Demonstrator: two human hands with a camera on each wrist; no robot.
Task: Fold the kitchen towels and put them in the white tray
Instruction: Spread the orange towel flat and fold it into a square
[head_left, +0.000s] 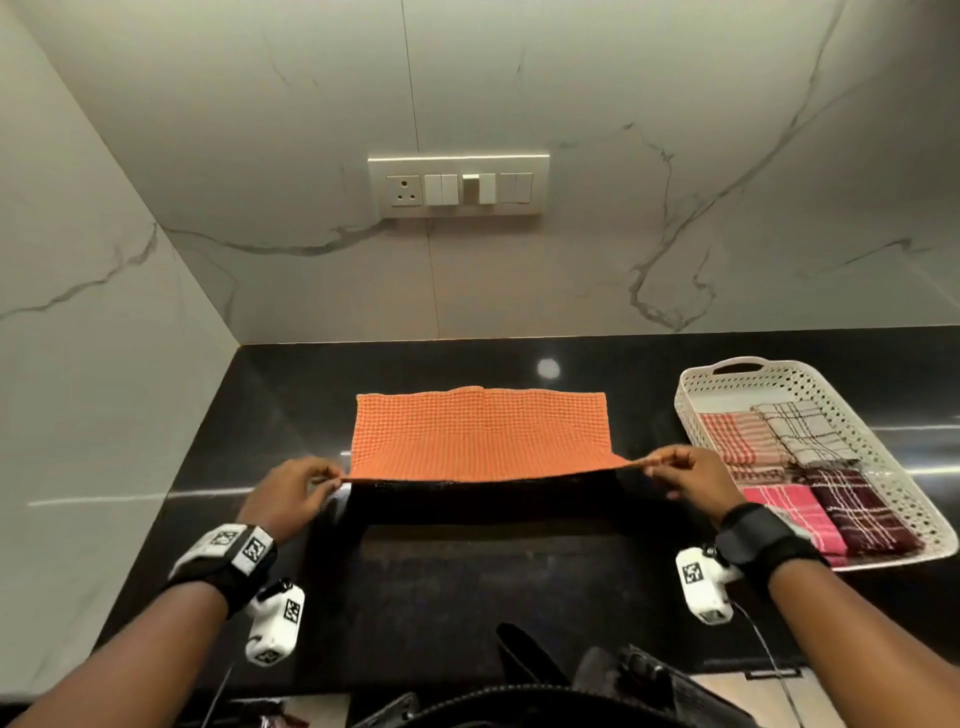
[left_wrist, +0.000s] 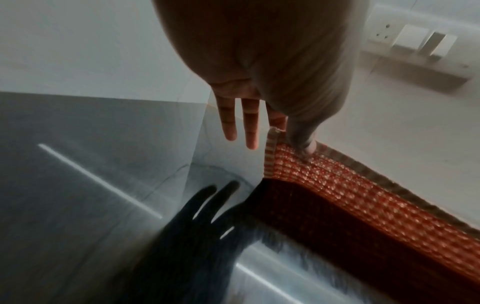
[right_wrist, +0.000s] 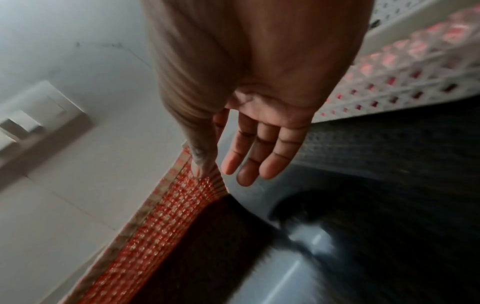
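Note:
An orange waffle-weave towel (head_left: 480, 434) lies on the black counter, its near edge lifted off the surface. My left hand (head_left: 293, 491) pinches the near left corner between thumb and forefinger; in the left wrist view the thumb presses the towel (left_wrist: 337, 185) while the other fingers (left_wrist: 252, 127) stay straight. My right hand (head_left: 685, 475) pinches the near right corner the same way, with the towel (right_wrist: 166, 226) under the thumb and the remaining fingers (right_wrist: 249, 156) spread loose. The white perforated tray (head_left: 696, 384) stands at the right.
Several folded towels lie in the tray: a red striped one (head_left: 740, 441), a beige checked one (head_left: 802, 431), a pink one (head_left: 795, 512) and a maroon checked one (head_left: 857, 512). A switch panel (head_left: 457, 183) is on the marble back wall. A side wall closes the left.

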